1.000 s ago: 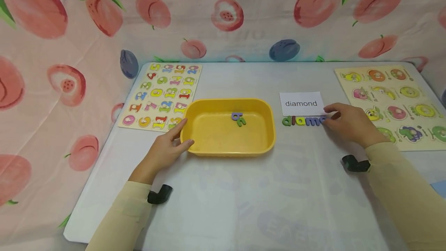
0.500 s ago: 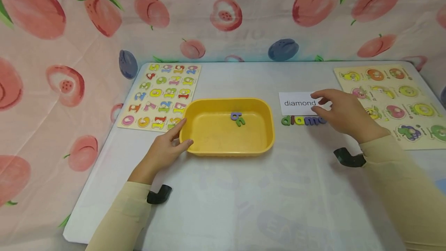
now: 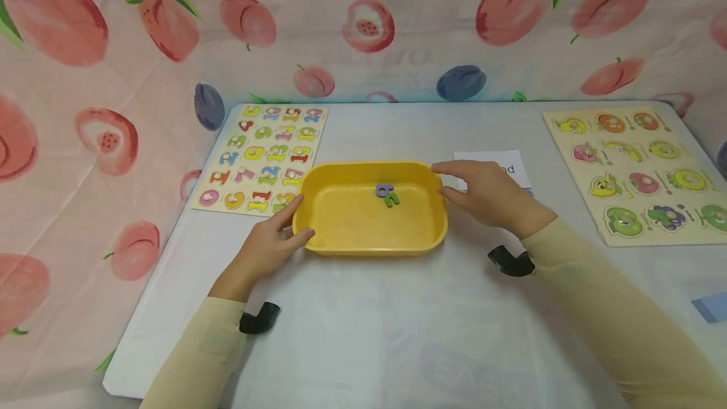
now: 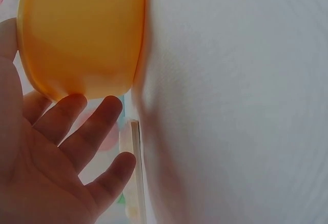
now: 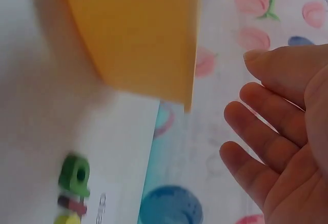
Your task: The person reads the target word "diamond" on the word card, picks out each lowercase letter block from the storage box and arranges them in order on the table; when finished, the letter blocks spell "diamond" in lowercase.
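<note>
A yellow tray (image 3: pixel 318 240) sits mid-table with a purple foam letter (image 3: pixel 384 190) and a green foam letter (image 3: pixel 392 200) inside. My left hand (image 3: pixel 283 227) rests against the tray's front left corner, fingers relaxed, thumb along the wall; the left wrist view shows the same hand (image 4: pixel 56 152) beside the tray (image 4: pixel 77 34). My right hand (image 3: pixel 483 193) hovers open at the tray's right rim, holding nothing. It covers most of the word card (image 3: pixel 508 166) and the letter row. In the right wrist view, the open hand (image 5: pixel 277 131) is near the tray (image 5: pixel 138 34), with a green letter (image 5: pixel 76 175) below.
A number puzzle board (image 3: pixel 261 156) lies left of the tray and a fruit puzzle board (image 3: pixel 642 172) at the far right. A blue piece (image 3: pixel 709 308) lies near the right front edge. Peach-print cloth hangs behind the table.
My right hand left the letter row under the card and moved left to the tray's right rim. The left hand and the tray stayed put.
</note>
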Tool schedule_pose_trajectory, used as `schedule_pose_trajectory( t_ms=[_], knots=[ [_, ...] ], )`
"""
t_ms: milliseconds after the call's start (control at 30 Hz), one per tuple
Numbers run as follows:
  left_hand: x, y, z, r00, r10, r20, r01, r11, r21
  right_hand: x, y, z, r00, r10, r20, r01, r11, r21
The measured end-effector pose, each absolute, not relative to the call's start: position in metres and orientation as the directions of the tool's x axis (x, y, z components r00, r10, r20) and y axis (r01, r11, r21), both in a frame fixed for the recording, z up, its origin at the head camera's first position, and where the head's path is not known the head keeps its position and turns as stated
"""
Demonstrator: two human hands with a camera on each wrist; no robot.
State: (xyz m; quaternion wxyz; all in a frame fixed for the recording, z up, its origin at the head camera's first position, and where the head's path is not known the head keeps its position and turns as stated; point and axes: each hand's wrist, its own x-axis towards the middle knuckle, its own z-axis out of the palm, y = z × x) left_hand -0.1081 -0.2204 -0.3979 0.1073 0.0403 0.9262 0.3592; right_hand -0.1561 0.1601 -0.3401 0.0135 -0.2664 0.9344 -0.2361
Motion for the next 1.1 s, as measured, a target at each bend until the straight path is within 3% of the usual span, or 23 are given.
schedule_pose_trajectory(
  t_ms=[500,1100],
  knots=[
    [-0.106,-0.221,-0.403,-0.975,0.153,-0.161,0.003,0.735,0.678,-0.17,0.097,-0.364,-0.781,-0.623,-0.034,-0.517,0.676,-0.525],
    [-0.108,-0.222,-0.399,-0.973,0.16,-0.164,0.008,0.739,0.674,-0.18,0.082,-0.376,-0.783,-0.603,-0.156,-0.498,0.756,-0.424]
  ],
)
